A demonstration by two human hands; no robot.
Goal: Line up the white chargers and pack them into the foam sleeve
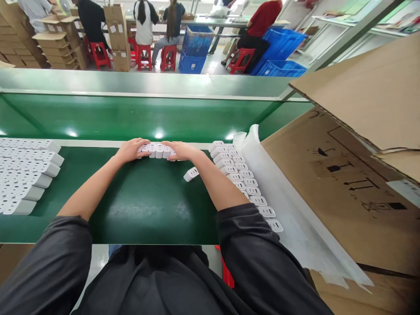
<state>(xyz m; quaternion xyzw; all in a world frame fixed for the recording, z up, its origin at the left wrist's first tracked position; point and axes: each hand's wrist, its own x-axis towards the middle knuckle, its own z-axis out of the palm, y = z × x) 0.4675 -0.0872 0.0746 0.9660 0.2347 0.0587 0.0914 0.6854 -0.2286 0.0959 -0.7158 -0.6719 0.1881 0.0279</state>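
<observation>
Fingers: my fingers (141, 142) were curled on the ends of a row of white plug adapters (158, 151), pinched between left hand (130, 150) and right hand (182, 151).
Loose adapter (190, 174): tilted, beside my right forearm.
Row's place: far strip of the green belt (147, 205).
Risk: pressed only endwise, the row could have buckled and scattered.

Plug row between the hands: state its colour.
White, clearest in the head view; the plug row is gripped between left hand and right hand.
</observation>
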